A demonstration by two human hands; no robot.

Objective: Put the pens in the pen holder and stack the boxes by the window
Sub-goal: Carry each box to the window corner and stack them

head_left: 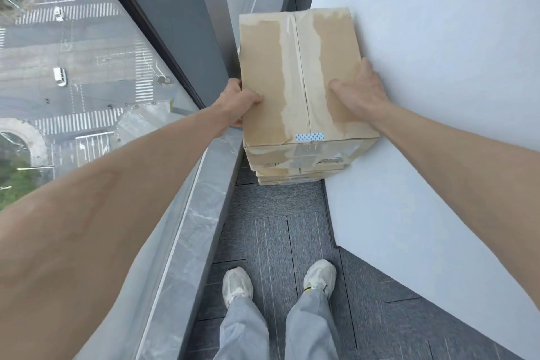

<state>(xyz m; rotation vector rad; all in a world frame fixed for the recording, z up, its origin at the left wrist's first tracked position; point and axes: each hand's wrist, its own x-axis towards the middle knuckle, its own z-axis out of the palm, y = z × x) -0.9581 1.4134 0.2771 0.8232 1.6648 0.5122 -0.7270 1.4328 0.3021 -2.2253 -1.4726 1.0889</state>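
A tan cardboard box [295, 67] with torn tape marks and a small blue-and-white sticker lies on top of a stack of boxes [298, 166] on the floor, between the window sill and a white wall. My left hand [241, 102] grips the top box's left edge, thumb on its lid. On the right edge my right hand [362, 90] holds the same box, thumb on top and fingers down the side against the wall. No pens or pen holder are in view.
A grey stone window sill [187, 242] and a tall glass window [73, 67] run along the left. The white wall [438, 96] closes the right side. Dark carpet tiles [277, 228] lie in front of the stack, with my two feet at the bottom.
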